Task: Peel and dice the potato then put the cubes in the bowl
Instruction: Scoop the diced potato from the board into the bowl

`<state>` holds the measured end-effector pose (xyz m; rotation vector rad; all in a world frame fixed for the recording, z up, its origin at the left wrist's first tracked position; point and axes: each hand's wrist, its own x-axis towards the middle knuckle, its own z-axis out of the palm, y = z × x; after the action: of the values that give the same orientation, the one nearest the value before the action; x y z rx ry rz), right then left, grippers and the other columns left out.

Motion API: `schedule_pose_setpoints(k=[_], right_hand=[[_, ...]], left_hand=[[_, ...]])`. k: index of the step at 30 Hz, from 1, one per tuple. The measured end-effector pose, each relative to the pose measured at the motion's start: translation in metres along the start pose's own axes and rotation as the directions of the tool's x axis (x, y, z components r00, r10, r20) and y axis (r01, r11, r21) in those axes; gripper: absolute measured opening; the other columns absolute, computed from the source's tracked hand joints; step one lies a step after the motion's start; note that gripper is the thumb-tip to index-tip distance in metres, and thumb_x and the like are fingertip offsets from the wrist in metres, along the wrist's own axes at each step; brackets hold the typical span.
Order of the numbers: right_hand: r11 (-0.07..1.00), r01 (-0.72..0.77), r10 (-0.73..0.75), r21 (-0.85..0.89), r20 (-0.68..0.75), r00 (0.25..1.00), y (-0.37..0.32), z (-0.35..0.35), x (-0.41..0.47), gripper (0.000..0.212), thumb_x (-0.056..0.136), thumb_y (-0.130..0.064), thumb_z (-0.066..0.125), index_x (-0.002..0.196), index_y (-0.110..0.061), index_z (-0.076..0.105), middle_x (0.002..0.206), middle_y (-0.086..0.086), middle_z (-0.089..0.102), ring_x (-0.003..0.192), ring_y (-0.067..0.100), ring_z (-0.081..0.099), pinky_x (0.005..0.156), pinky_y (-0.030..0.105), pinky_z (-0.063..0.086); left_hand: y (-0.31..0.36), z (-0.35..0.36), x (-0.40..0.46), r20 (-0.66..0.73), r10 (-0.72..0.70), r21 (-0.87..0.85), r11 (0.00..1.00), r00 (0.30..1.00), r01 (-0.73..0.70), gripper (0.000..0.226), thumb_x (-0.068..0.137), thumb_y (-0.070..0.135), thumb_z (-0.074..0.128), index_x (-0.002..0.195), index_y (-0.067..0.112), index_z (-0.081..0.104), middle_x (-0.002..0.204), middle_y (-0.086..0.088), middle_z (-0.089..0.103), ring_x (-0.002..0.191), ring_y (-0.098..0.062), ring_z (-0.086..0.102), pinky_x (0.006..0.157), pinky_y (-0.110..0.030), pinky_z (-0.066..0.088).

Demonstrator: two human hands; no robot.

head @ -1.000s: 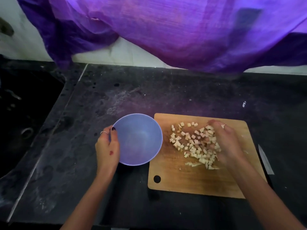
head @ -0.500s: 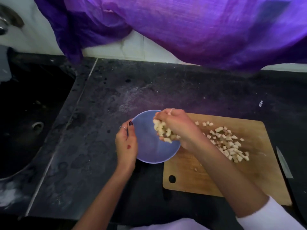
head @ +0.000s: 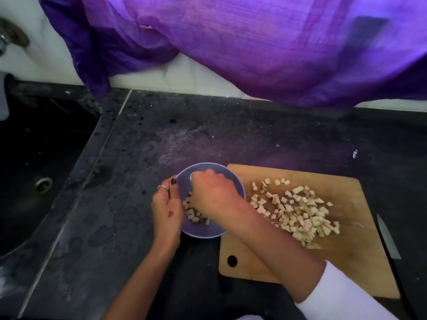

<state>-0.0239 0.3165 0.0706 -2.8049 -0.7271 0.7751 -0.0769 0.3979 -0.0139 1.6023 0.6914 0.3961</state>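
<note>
A lilac bowl stands on the dark counter, touching the left edge of a wooden cutting board. My left hand grips the bowl's left rim, thumb over the edge. My right hand hangs over the bowl, knuckles up and fingers pointing down into it, hidden under the back of the hand. Some potato cubes in the bowl lie just below that hand. A larger heap of potato cubes is spread over the board's right half.
A knife lies on the counter along the board's right edge. A dark sink with a drain is at the left. Purple cloth hangs over the back wall above the counter.
My right hand scooped cubes from the board, carried them left and now reaches down into the bowl, where cubes lie. My left hand stayed on the bowl's rim.
</note>
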Motion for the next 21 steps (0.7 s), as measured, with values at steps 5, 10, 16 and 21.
schedule_pose_setpoints(k=[5,10,16,21], right_hand=[[0.975,0.223,-0.218,-0.022,-0.314,0.924,0.013,0.020,-0.025,0.025,0.091,-0.022,0.052,0.114,-0.017,0.060,0.116,0.004,0.052,0.103,0.030,0.053,0.076,0.037,0.035],[0.944,0.186,0.021,0.272,-0.613,0.790,0.076,0.058,-0.079,0.039,0.093,-0.044,0.037,0.116,-0.025,0.062,0.123,-0.010,0.051,0.105,0.013,0.056,0.087,0.033,0.048],[0.885,-0.193,0.404,0.423,-0.494,0.770,0.179,0.096,-0.118,0.078,0.076,-0.071,0.041,0.142,-0.028,0.038,0.148,-0.017,0.021,0.138,0.010,0.023,0.108,0.039,0.027],[0.880,-0.207,0.398,0.427,-0.428,0.812,0.208,0.110,-0.119,0.093,0.074,-0.085,0.033,0.150,-0.037,0.009,0.159,-0.013,-0.002,0.145,0.007,-0.005,0.119,0.042,0.011]], left_hand=[[0.001,-0.001,-0.001,0.024,0.021,-0.003,1.000,0.999,-0.021,0.028,0.102,0.016,0.040,0.088,0.013,0.063,0.080,-0.003,0.065,0.073,-0.014,0.057,0.071,-0.037,0.047],[0.000,-0.006,-0.001,0.010,-0.023,-0.032,0.999,1.000,0.023,0.027,0.103,0.019,0.039,0.093,0.022,0.064,0.094,-0.011,0.069,0.091,-0.028,0.066,0.081,-0.047,0.053],[-0.001,-0.008,0.004,0.009,-0.026,-0.015,1.000,1.000,0.026,0.026,0.103,0.017,0.039,0.092,0.019,0.063,0.092,-0.011,0.068,0.088,-0.029,0.063,0.081,-0.046,0.051],[-0.001,-0.008,0.006,0.028,-0.005,-0.015,1.000,1.000,0.005,0.023,0.103,0.016,0.039,0.094,0.010,0.060,0.083,-0.009,0.062,0.081,-0.024,0.057,0.071,-0.035,0.047]])
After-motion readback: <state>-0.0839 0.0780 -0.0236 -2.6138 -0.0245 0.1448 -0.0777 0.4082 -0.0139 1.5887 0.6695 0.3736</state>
